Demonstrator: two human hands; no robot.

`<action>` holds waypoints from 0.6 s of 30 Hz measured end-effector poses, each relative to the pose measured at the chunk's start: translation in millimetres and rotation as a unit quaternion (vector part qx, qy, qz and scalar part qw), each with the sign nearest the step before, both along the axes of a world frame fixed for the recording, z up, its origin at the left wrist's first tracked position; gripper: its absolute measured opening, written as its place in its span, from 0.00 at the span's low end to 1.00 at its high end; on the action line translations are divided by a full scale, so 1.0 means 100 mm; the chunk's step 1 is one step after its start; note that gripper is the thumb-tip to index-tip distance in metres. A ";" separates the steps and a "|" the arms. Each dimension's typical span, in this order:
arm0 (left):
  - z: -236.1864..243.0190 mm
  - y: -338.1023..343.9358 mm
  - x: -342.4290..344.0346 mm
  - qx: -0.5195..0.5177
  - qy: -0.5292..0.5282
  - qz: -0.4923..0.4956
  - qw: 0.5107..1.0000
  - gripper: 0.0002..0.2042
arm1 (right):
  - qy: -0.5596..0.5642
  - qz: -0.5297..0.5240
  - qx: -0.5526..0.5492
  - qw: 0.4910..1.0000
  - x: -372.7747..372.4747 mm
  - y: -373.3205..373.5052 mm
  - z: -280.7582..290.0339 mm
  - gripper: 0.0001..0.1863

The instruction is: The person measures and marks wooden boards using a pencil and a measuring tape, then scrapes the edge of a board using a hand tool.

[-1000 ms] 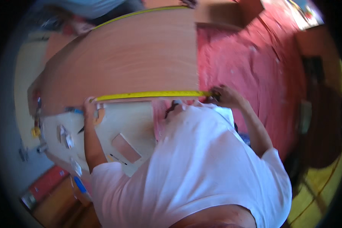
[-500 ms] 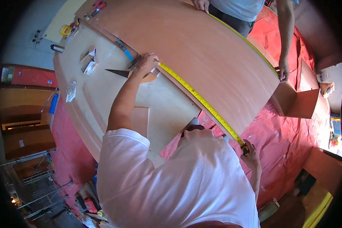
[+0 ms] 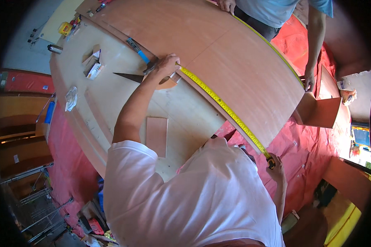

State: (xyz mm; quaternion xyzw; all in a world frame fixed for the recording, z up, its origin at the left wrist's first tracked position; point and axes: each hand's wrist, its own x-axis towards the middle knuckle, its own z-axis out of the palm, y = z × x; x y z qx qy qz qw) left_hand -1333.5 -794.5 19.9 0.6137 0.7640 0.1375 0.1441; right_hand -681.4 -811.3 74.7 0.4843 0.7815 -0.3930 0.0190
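A: Where've we got the tape (image 3: 219,100)?
B: Upper ctr to lower rt of frame, along panel (image 3: 218,49) edge. Our L hand (image 3: 165,68) at upper end, can't tell if fingers clamped; R hand (image 3: 278,169) clamped on case (image 3: 271,162).

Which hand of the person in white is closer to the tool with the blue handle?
Left. The left hand is right beside the blue-handled tool, by its dark end. The right hand is much farther away, holding the tape measure.
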 end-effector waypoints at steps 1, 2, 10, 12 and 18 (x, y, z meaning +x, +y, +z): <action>0.00 0.02 0.00 0.002 -0.001 -0.003 1.000 0.10 | 0.000 -0.014 0.006 1.000 -0.01 -0.03 -0.02 0.31; 0.00 0.03 -0.01 0.005 -0.004 -0.008 1.000 0.10 | -0.003 -0.019 0.009 1.000 -0.01 -0.04 -0.02 0.31; 0.52 0.00 0.28 -0.036 -0.079 -0.010 0.996 0.08 | -0.024 -0.032 0.003 0.999 0.05 -0.09 -0.07 0.28; 0.34 0.03 0.07 -0.123 -0.025 0.031 0.992 0.08 | -0.014 -0.018 -0.003 1.000 0.11 -0.06 -0.18 0.28; 0.18 0.14 0.03 -0.122 -0.029 0.038 0.991 0.08 | 0.004 0.008 0.007 1.000 0.12 -0.02 -0.06 0.27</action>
